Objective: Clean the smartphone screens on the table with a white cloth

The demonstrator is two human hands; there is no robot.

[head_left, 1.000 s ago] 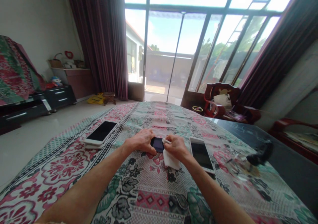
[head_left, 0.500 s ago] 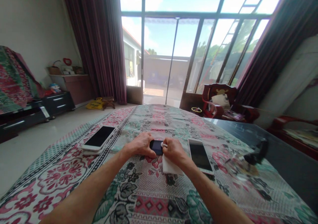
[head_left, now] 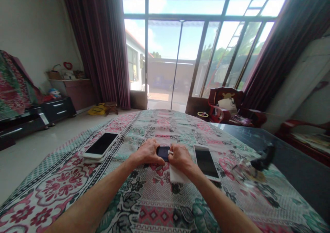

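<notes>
Head view: gripped by the left hand [head_left: 148,151], between thumb at the near side and fingers at the far side, a small dark device [head_left: 163,153] on the patterned tablecloth [head_left: 154,212]. Placed so directly between the 2 hands, dark face turned up. Covered at the left end by the left hand, therefore not visible there in full. At the right end, touching or only just beside (cannot tell which), the right hand [head_left: 181,155], with fingers curled inward and pinching a small white piece [head_left: 170,152]. Mostly hidden inside these fingers, so not clear if separate from the white cloth [head_left: 177,175] under the same hand. Hidden also in part, this cloth, with only the nearer portion well visible.

Near the right hand, to the right, lying face up: 1 white phone [head_left: 207,162] with dark screen. Well apart from the left hand, to the left: 1 more phone [head_left: 101,146], white, resting on a pale flat object [head_left: 94,160], almost all covered and hard to name. Blurred at the right: a black object [head_left: 264,158] beside a clear object [head_left: 243,172], difficult in outline. Cut off by the lower border: the 2 forearms [head_left: 95,184].
</notes>
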